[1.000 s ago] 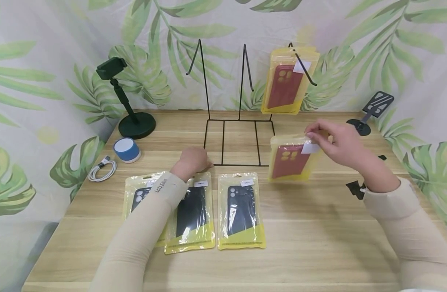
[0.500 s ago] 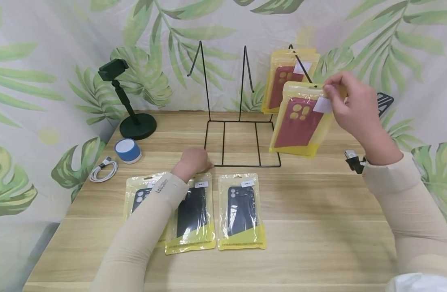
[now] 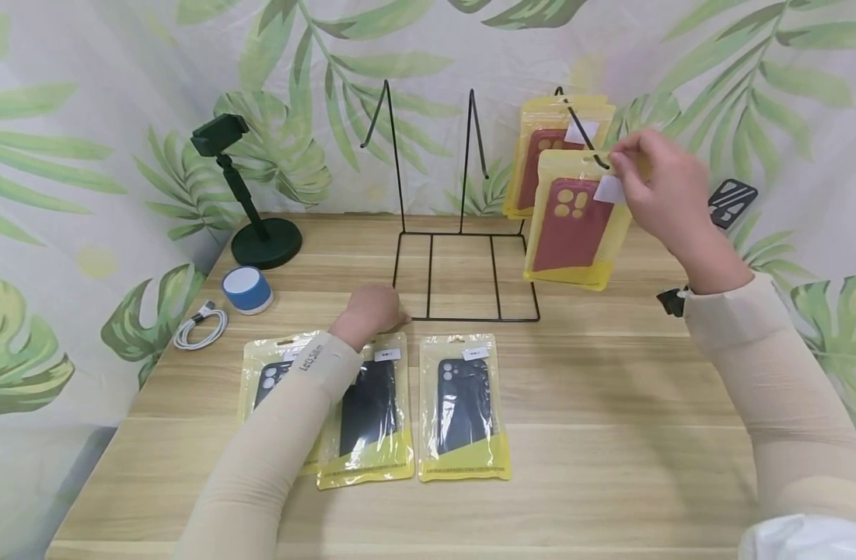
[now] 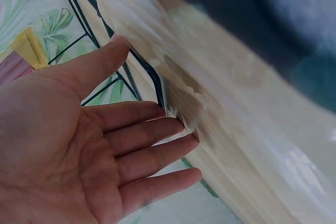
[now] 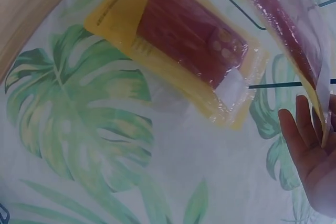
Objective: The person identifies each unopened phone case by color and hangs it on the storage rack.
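Note:
My right hand (image 3: 665,187) pinches the top edge of a yellow-edged clear pouch holding a red phone case (image 3: 574,225). The pouch hangs upright at the front tip of the black wire rack's right hook (image 3: 583,132), its top overlapping the tip. Behind it, similar pouches with red phone cases (image 3: 539,148) hang on that hook. My left hand (image 3: 372,309) is at the rack's front left base corner. In the left wrist view its fingers (image 4: 147,156) are nearly straight, and the thumb touches the base wire (image 4: 147,69).
Pouches with dark phone cases lie in front: one at the middle (image 3: 464,404), one left of it (image 3: 366,404), another partly under my left forearm (image 3: 263,381). Around stand a dark green phone stand (image 3: 265,241), a blue-and-white round device (image 3: 247,290), a coiled white cable (image 3: 200,327) and a small black stand (image 3: 731,204).
My right hand has raised the red-case pouch from low beside the rack to the right hook's tip, then shifted it slightly left. The left hand has stayed at the rack base.

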`<state>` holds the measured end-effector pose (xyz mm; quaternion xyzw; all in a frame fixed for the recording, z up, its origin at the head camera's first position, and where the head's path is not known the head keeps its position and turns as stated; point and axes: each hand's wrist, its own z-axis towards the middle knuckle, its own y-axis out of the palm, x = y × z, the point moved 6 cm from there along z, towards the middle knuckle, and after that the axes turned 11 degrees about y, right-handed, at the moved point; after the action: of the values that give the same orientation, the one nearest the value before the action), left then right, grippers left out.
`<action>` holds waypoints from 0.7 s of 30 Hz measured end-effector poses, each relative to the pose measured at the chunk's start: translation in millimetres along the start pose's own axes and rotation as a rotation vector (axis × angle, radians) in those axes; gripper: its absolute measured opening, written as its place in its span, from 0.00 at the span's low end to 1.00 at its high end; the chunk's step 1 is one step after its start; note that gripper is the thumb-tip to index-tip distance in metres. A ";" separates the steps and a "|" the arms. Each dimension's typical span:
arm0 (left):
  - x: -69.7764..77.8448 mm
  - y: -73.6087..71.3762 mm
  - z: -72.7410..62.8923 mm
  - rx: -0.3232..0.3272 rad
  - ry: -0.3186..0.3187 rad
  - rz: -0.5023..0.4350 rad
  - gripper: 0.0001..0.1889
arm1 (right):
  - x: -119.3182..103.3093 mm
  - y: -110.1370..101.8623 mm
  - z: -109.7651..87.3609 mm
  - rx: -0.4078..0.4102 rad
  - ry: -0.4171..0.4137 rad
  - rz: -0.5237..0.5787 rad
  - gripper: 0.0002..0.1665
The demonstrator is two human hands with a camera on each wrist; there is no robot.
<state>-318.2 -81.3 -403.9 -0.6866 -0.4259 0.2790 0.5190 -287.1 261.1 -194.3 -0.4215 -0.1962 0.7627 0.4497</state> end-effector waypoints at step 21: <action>0.8 -0.4 0.2 -0.002 0.016 0.008 0.24 | 16.3 38.1 62.2 -0.106 0.170 -0.119 0.24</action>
<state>-318.1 -80.5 -403.5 -0.6910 -0.4194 0.2751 0.5205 -361.8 260.2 -192.4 -0.4953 -0.2222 0.6847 0.4863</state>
